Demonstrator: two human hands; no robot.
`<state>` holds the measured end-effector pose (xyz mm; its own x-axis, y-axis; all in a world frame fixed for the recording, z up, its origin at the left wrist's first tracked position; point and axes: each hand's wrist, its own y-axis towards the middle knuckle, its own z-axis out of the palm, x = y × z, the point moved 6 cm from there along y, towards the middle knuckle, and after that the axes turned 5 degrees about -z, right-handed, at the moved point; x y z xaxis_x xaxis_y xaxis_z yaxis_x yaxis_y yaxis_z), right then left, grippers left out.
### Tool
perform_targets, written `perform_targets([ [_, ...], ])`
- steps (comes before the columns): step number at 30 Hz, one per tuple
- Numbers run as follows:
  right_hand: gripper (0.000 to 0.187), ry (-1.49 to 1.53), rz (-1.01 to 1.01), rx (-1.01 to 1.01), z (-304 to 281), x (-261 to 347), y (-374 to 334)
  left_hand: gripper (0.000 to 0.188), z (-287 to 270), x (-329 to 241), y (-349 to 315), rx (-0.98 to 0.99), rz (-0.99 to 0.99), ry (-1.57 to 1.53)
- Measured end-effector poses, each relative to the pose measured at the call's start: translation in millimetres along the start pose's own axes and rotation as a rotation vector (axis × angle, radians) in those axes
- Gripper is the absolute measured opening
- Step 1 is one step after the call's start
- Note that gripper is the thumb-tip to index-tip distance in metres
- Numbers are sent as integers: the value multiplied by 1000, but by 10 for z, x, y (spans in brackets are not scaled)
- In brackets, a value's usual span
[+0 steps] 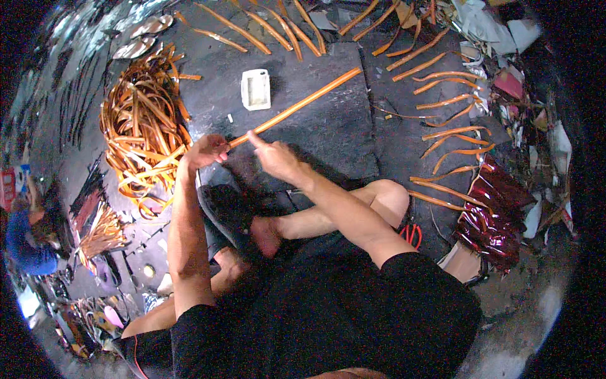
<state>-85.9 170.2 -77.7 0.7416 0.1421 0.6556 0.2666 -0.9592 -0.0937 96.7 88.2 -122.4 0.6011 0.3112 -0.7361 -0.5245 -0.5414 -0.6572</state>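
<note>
A long, narrow orange-brown strip (303, 107), apparently leather-like, lies slantwise over a dark flat board (328, 139). At its near end, my left hand (208, 150) has its fingers curled in and pinched on the strip. My right hand (276, 158) is just to the right, one finger stretched out against the strip near that end; its other fingers bend under and are partly hidden. Beyond the strip sits a small whitish rectangular tray (255, 90). Close beside my left hand is a large tangled heap of similar orange strips (142, 126).
Separate strips (445, 101) fan out along the far and right edges. Dark red glossy sheeting (495, 211) lies at right, near scraps (505, 31). Red-handled scissors (411, 236) rest by my right knee. Another person in blue (30, 246) is at far left, beyond a strip bundle (101, 234).
</note>
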Motion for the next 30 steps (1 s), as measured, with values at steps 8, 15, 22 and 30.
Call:
perform_targets([
  [8,59,-176,-4,-372,-875,106,306,17,95,213,59,4,40,-182],
  [15,66,-412,-111,-376,-864,55,648,17,15,294,44,-20,-59,-277],
  [22,34,-187,-123,-460,-853,59,504,15,-114,394,138,-66,76,-23],
  [30,56,503,371,-14,-753,-498,-220,17,-154,350,75,-159,205,119],
])
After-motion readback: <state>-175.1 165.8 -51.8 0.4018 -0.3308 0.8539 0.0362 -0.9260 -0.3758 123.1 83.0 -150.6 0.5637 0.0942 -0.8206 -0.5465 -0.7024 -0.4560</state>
